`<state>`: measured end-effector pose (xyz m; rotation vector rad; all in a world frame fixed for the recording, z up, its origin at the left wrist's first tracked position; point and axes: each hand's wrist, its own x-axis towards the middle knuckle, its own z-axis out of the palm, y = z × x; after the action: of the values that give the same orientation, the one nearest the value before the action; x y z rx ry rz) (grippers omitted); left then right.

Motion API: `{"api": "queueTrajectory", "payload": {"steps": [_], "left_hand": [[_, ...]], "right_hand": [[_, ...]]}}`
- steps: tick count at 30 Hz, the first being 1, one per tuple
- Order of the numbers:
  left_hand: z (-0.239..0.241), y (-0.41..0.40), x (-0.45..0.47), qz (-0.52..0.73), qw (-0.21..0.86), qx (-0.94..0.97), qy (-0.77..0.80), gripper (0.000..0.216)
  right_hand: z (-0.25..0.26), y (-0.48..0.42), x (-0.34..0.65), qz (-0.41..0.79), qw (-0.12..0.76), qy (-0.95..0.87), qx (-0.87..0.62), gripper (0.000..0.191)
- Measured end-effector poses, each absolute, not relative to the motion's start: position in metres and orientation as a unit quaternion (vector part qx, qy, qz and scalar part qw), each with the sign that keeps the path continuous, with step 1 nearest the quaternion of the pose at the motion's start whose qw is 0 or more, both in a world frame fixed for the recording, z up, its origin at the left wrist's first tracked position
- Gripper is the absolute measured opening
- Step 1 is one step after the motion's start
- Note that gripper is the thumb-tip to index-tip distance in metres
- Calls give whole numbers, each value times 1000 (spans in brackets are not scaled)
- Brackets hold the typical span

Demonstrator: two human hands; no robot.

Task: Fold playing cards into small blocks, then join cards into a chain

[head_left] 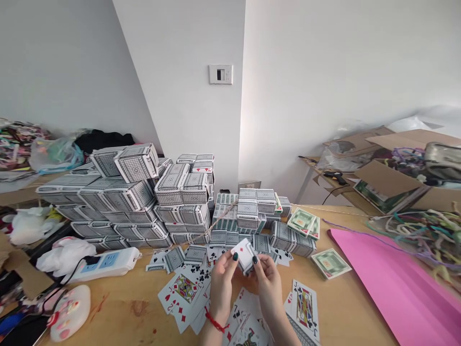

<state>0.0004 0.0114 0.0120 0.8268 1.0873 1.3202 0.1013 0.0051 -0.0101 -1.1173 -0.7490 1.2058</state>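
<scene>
Between the fingertips of my left hand (224,271) and my right hand (266,276) is a folded playing card (244,253) with a red diamond on its face. Both hands are closed on its edges, above the wooden table (133,288). Loose playing cards (185,288) lie face up to the left of my hands, and others lie beneath my wrists. A jack of clubs (304,307) is right of my right forearm. Just beyond my fingers are small folded card pieces (196,254). Behind them stand blocks built from folded cards (182,182), stacked several layers high.
Green card boxes (330,263) lie at right, beside a pink sheet (389,288). A white power strip (104,263) and a white rounded object (70,312) are at left. An open cardboard box (389,180) and a glue gun (334,178) sit at far right.
</scene>
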Motion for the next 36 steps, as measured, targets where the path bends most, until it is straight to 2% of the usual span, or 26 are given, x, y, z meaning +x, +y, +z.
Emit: {"api": "queueTrajectory", "payload": {"steps": [3,8,13,18,26,31,36], "left_hand": [[11,11,1,556,563,367,489,33],[5,13,-4,557,494,383,547,28],[4,12,-10,532,454,439,563,20],[7,11,-9,512,459,473,551,21],[9,12,-12,544,487,445,517,25],[2,14,-13,543,492,431,527,17],[2,14,-11,540,495,404,548,32]], "right_hand": [[-5,5,104,535,631,-316,-465,26],[-3,5,105,522,589,-339,-515,44],[-5,7,109,473,589,-381,-534,26],[-7,8,114,523,584,-358,-507,27],[-3,7,113,575,579,-391,-426,22],[-3,6,113,575,581,-394,-420,20],[-5,6,113,575,588,-372,-429,18]]}}
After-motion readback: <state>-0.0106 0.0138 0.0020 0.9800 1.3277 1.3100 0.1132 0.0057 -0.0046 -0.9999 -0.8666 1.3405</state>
